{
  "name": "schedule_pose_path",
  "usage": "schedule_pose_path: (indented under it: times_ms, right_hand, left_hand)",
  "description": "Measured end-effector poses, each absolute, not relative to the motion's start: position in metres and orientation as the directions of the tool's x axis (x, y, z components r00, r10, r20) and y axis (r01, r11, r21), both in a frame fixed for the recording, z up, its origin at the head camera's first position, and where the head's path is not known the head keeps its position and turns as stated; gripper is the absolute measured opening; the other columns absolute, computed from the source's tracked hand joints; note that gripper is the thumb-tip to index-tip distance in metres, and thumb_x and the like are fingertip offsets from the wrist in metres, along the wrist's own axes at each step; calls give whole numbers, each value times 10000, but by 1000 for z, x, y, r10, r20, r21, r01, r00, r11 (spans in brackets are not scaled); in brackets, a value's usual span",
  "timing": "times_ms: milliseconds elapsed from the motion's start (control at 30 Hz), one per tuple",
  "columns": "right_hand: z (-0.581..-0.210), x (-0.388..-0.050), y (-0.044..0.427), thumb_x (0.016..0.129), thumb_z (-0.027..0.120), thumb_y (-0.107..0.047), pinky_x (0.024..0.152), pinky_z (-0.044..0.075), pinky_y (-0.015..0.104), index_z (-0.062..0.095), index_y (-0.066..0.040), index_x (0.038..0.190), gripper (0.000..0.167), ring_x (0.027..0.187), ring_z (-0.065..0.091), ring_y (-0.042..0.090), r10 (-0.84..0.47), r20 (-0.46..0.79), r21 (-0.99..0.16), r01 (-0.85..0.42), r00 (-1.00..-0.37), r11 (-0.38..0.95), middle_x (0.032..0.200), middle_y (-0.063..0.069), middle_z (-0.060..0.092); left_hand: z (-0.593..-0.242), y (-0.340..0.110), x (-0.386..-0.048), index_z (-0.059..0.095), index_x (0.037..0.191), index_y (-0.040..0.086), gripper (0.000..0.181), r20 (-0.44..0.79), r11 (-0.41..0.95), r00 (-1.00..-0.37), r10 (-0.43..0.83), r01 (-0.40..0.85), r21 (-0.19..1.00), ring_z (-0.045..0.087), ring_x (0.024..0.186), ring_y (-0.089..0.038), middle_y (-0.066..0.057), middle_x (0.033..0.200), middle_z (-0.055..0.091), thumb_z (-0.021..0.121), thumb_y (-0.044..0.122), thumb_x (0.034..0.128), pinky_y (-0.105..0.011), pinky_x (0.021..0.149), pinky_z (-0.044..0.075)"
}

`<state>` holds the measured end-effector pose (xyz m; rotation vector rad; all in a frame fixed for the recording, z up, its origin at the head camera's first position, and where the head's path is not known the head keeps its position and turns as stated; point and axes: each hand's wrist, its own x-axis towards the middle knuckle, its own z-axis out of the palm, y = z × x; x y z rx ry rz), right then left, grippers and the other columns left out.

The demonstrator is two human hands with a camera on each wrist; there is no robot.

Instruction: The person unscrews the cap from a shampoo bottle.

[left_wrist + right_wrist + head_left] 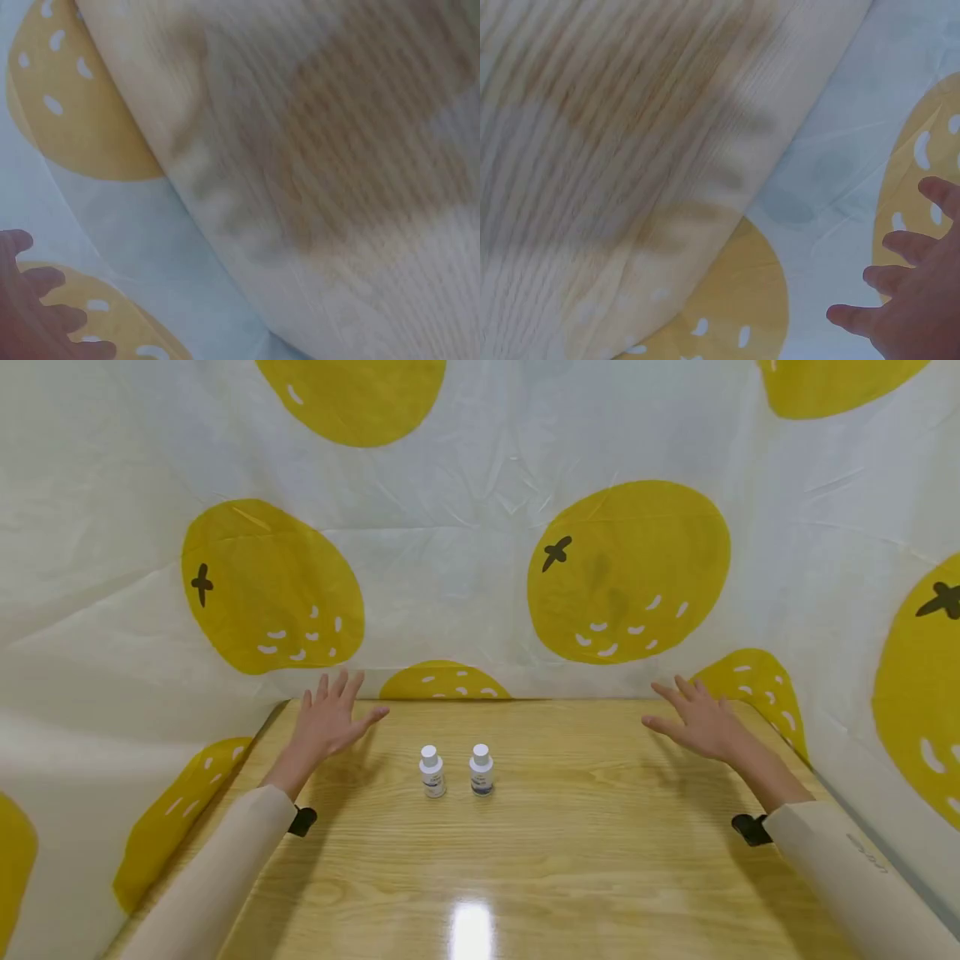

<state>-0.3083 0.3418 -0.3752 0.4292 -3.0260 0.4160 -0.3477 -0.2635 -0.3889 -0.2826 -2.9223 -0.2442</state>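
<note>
Two small white bottles with white caps stand upright side by side near the middle of the table in the head view, the left bottle [432, 774] and the right bottle [482, 772]. To their left my left hand [327, 724] hovers over the far left part of the table, fingers spread and holding nothing. Far to the right of the bottles, my right hand [699, 723] is raised with its fingers spread, also holding nothing. Each wrist view shows spread fingertips at its edge, the left hand [37, 315] and the right hand [919, 281], with hand shadows on the wood.
A wooden table [570, 860] spreads beneath both arms, with a bright light reflection near its front. White cloth [450, 585] printed with big yellow fruits hangs behind the table and along both sides. Dark straps or devices sit at both wrists.
</note>
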Motion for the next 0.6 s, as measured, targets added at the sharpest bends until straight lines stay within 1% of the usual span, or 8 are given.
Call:
schedule_pose_path:
  times_ms: [167,267,433,533,600]
  right_hand:
    - [-381,-298,338,1038,501,-578,1023,142,871,261,-82,1640,816,1450,100,705,-273,117,-239,-294,-955,926,1636,410,137]
    - [-382,-290,334,1033,526,-562,1019,134,877,276,-77,1632,811,1446,114,708,-285,127,-245,-308,-950,919,1636,406,149]
    - [-382,-277,326,1025,561,-544,1046,96,872,304,-69,1618,802,1468,111,679,-301,136,-273,-327,-944,905,1650,380,154]
    - [-383,-269,320,1026,570,-533,1053,120,861,318,-50,1609,797,1466,150,665,-315,143,-273,-343,-938,899,1641,384,183]
    - [-383,-264,316,1027,579,-522,1057,150,852,329,-39,1603,792,1462,191,650,-325,151,-270,-356,-933,895,1633,383,208]
  left_hand:
    - [-393,-259,-338,160,1674,166,981,220,960,-959,177,217,175,48,1554,-559,-232,1719,139,394,798,961,-749,1195,66]
    - [-396,-257,-331,175,1671,152,965,234,954,-956,179,227,198,76,1546,-570,-244,1710,165,410,775,972,-746,1195,90]
    - [-401,-251,-317,190,1665,124,935,255,939,-947,194,254,230,170,1534,-559,-260,1690,219,430,731,994,-739,1189,150]
    - [-405,-245,-307,197,1664,125,923,273,931,-940,204,273,244,239,1518,-541,-250,1679,259,455,709,998,-738,1181,187]
    - [-407,-241,-301,202,1663,130,908,290,924,-934,208,285,256,278,1507,-528,-241,1671,283,472,690,1002,-733,1163,240]
